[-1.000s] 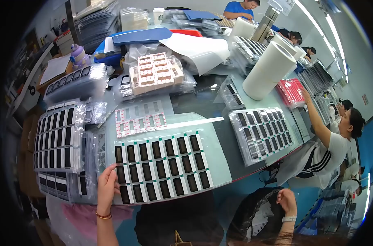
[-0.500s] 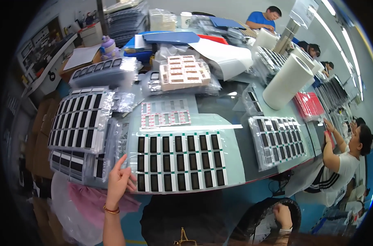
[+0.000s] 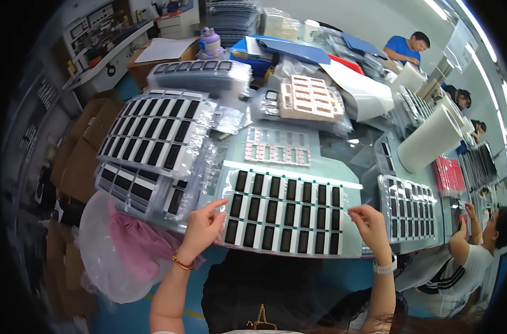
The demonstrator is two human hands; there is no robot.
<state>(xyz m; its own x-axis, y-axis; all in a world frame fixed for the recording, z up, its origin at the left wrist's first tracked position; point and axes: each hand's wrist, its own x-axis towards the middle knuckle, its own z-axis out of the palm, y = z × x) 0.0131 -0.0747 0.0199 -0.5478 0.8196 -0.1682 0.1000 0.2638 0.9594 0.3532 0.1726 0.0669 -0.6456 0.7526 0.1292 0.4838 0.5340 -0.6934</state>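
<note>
Head view: left grip [image 3: 204,226] parted, right grip [image 3: 371,228] half-curled, both seemingly empty beside black-and-white panels [image 3: 289,216].

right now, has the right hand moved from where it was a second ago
Yes, the right hand has moved up and left in view against the table, from below its front edge to beside the dark-panel grid.

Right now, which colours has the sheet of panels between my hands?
The sheet is near-black and white with some green, seen in the head view.
</note>
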